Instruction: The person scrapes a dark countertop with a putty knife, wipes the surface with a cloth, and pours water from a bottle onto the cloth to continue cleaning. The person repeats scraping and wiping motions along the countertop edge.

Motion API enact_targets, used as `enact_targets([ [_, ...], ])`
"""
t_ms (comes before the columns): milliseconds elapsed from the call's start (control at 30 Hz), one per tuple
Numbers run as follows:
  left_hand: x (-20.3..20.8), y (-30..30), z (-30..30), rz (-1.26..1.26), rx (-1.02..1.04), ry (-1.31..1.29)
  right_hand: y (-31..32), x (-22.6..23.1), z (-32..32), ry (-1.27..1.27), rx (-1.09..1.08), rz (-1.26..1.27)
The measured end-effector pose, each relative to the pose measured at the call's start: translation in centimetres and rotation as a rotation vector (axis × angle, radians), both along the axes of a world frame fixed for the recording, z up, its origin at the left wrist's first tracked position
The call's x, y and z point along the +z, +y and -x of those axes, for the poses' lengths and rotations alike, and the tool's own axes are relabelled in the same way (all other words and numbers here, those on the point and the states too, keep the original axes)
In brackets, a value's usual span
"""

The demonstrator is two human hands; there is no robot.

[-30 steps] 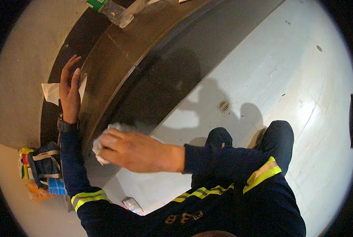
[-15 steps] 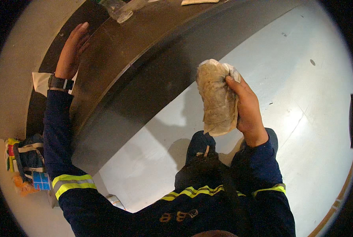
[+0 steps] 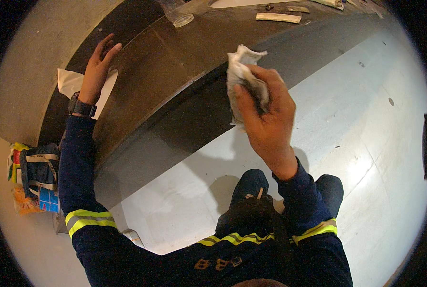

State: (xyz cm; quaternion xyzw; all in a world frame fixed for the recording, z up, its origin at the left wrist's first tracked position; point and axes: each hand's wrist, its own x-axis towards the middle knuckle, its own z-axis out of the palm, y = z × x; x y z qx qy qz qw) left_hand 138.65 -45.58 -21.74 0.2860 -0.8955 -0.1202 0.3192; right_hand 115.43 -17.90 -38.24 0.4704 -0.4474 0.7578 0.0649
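My right hand [image 3: 271, 115] is closed around a crumpled, dirty white cloth [image 3: 236, 67], held up in front of the brown bench's near edge. The cloth's upper end sticks out past my fingers, and part of it is hidden in my grip. Over the bench top [image 3: 142, 71] on the left, my left hand [image 3: 100, 67] is held with its fingers apart and nothing in them. A sheet of white paper [image 3: 70, 81] lies beside and partly under my left wrist, which wears a dark watch [image 3: 82, 106].
A clear plastic cup [image 3: 177, 14] lies at the bench's far side. Wooden strips [image 3: 278, 17] and other scraps are farther right. A dark bag [image 3: 42, 165] and coloured packets [image 3: 48, 198] sit at the lower left. Below the bench spreads a pale floor [image 3: 175, 205].
My right hand has moved up and left toward the bench, and the cloth, flat and spread before, is now bunched in my grip. My left hand's fingers have spread.
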Motion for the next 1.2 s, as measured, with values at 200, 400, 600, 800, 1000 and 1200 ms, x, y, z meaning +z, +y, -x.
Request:
enact_targets([
  [200, -1.0, 2.0, 1.0, -0.079, 0.031, 0.094, -2.0, 1.0, -2.3, 0.153, 0.082, 0.023],
  [400, -1.1, 2.8, 0.9, 0.017, -0.048, 0.087, -1.9, 2.1, -2.8, 0.206, 0.091, 0.097],
  [600, -1.6, 2.7, 1.0, 0.057, -0.05, 0.044, -2.4, 2.7, -3.4, 0.288, 0.051, 0.024],
  [800, -1.5, 2.4, 1.5, 0.021, -0.056, 0.049, -2.6, 2.6, -8.6, 0.513, 0.035, -0.019],
  [1000, -1.5, 3.4, 1.5, 0.033, -0.04, 0.048, -2.9, 2.3, -10.6, 0.554, 0.185, 0.037],
  [1200, -0.6, 4.8, 2.1, 0.21, -0.054, -0.026, -2.6, -0.5, 3.6, 0.125, -0.264, 0.051],
])
